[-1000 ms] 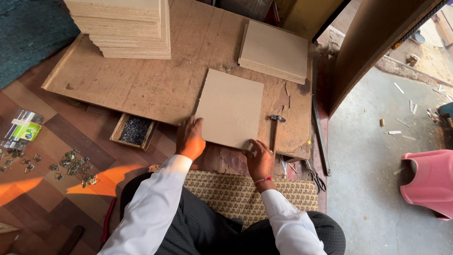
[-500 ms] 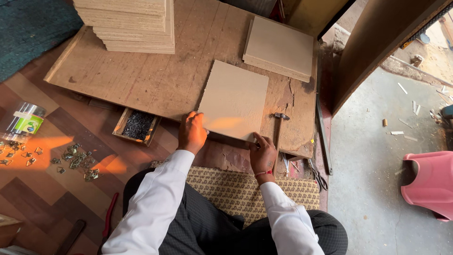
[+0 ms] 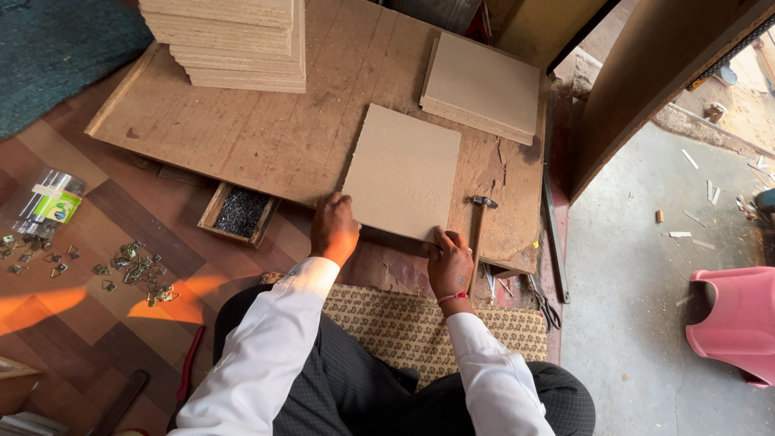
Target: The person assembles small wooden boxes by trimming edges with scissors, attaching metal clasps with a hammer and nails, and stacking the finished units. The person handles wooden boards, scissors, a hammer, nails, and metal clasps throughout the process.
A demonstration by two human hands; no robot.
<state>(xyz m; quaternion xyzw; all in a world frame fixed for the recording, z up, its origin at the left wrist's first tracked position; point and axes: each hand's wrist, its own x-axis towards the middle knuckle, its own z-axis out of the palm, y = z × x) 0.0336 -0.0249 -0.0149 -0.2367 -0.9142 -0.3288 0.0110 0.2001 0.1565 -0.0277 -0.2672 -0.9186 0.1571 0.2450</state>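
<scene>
A square tan board [image 3: 404, 171] lies flat on a large worn plywood sheet [image 3: 266, 133]. My left hand [image 3: 333, 230] rests on the board's near left corner. At the near right corner my right hand [image 3: 450, 262] presses the board's edge with its fingers. Both arms are in white sleeves. A small hammer [image 3: 479, 226] lies just right of my right hand, head away from me.
A tall stack of boards [image 3: 230, 40] stands far left, a short stack [image 3: 483, 85] far right. A wooden tray of dark nails [image 3: 239, 213] sits left of my left hand. Metal clips [image 3: 133, 266], a plastic jar [image 3: 48, 203], scissors [image 3: 542, 297] and a pink stool [image 3: 735, 323] lie around.
The view has shifted slightly. Both hands stay on the board's near edge, and the board has barely moved.
</scene>
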